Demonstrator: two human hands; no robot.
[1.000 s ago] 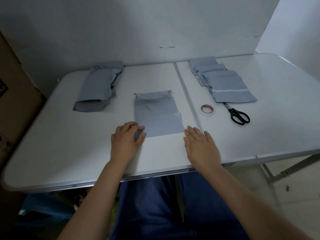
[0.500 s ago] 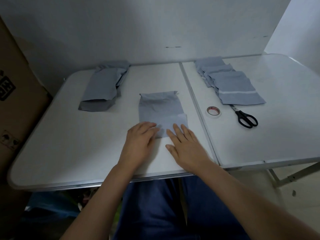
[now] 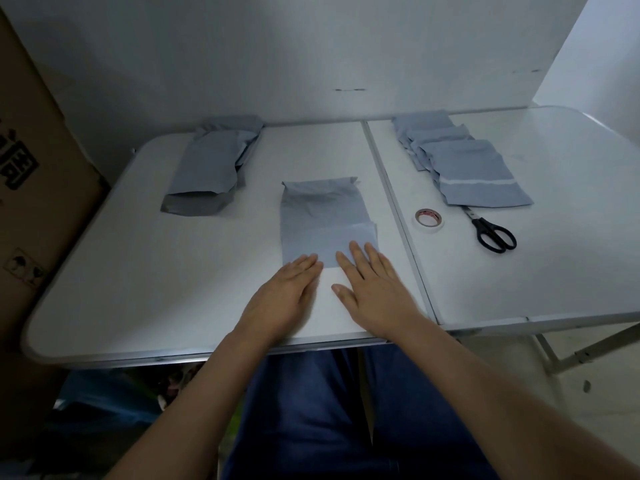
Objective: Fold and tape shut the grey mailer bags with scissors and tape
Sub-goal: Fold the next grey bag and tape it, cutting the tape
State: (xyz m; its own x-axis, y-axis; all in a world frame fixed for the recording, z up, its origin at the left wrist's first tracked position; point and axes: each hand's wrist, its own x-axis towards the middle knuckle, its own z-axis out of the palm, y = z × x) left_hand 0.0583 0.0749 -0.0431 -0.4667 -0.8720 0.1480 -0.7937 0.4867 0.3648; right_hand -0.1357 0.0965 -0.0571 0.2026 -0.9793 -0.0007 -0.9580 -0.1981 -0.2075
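A grey mailer bag [image 3: 323, 220] lies flat in the middle of the white table [image 3: 173, 282], its near end folded up over itself. My left hand [image 3: 289, 292] lies flat with its fingertips on the bag's near left corner. My right hand [image 3: 372, 289] lies flat beside it, fingers pressing the folded flap. A roll of tape [image 3: 429, 220] sits to the right, past the table's seam. Black-handled scissors [image 3: 493, 233] lie further right, apart from both hands.
A pile of grey mailer bags [image 3: 211, 168] rests at the back left. A row of folded, taped bags [image 3: 464, 164] lies at the back right. A brown cardboard box [image 3: 38, 188] stands against the table's left side. A white wall runs behind.
My right hand slid left from the bag's right edge onto the folded flap. My left hand flattened its fingers on the near left corner. The two hands now sit close together.
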